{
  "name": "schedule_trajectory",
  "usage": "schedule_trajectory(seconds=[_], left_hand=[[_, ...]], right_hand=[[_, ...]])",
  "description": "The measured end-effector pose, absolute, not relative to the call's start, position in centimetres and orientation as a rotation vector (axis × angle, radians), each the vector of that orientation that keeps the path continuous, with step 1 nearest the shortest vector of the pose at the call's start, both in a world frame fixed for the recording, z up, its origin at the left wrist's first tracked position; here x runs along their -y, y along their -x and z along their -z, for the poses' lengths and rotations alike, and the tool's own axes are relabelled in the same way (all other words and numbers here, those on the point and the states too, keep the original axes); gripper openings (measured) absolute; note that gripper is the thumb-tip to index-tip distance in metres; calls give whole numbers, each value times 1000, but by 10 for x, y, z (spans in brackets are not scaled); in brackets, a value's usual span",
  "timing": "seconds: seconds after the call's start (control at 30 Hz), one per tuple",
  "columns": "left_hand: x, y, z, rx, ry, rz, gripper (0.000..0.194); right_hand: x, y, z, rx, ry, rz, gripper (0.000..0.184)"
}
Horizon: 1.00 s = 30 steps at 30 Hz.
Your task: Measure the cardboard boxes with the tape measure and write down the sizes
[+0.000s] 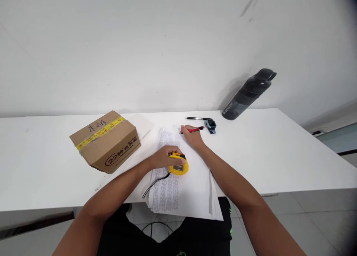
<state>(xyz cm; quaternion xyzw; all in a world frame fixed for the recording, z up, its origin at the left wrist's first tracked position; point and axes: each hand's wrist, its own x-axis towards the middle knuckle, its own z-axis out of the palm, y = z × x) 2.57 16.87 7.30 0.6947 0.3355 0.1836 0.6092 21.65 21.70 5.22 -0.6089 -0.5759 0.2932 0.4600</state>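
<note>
My left hand [164, 157] is closed around a yellow tape measure [183, 169], which rests over the paper. A black wrist strap [155, 181] trails from it toward the lower left. In my right hand [192, 137] is a red pen [196, 129], held near the top edge of the sheets; its tip is hard to make out. Beneath both hands lies a stack of white paper [193, 192]. Columns of blue handwriting fill the left part of the top sheet, while its right part is blank. The stack's lower end hangs past the table's front edge.
On the white table [264, 155], a taped cardboard box [108, 142] sits at left. A black pen [196, 118] and a blue-banded watch [210, 125] lie beyond my right hand. A dark water bottle [247, 96] stands farther right by the wall [139, 44].
</note>
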Motion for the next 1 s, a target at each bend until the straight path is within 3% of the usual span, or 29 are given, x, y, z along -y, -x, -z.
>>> schedule_trajectory(seconds=[0.47,0.63,0.73,0.9,1.0], left_hand=[[-168,-26,-72,-773,-1569,-461,38],[-161,-27,-75,-835,-1550,-607,38],[-148,-27,-77,-937,-1549,-729,36],[-98,-9,-85,-1097,-1642,-1019,39],[-66,9,-95,-1088,-1735,-1225,39]], right_hand=[[-223,-222,-51,1520,1505,-715,42],[-215,-216,-58,1599,1434,-544,32],[-199,-212,-62,1682,1428,-525,36],[-147,-209,-76,1773,1370,-608,46],[-100,-195,-91,1772,1093,-1040,49]])
